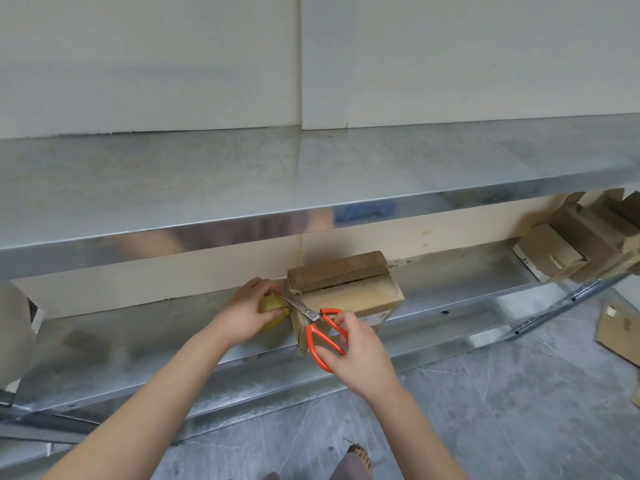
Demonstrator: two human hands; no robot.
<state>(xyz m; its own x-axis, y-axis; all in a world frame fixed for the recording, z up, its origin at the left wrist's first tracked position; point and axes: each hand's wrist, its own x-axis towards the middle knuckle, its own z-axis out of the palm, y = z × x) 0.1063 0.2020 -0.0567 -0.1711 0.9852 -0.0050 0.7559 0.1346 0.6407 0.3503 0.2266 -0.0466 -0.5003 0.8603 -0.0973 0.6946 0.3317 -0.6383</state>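
Down at the lower shelf, bare galvanised steel, a box sits near the middle, against the cream wall. The left hand curls round a yellow tape roll just beside the box's left edge. The right hand has thumb and fingers through the orange loops of the scissors, blades narrow, their tips at that same corner (right where roll meets box). Above, the upper shelf gleams dully. More boxes crowd the shelf's right end; flat cardboard lies on the grey veined floor.
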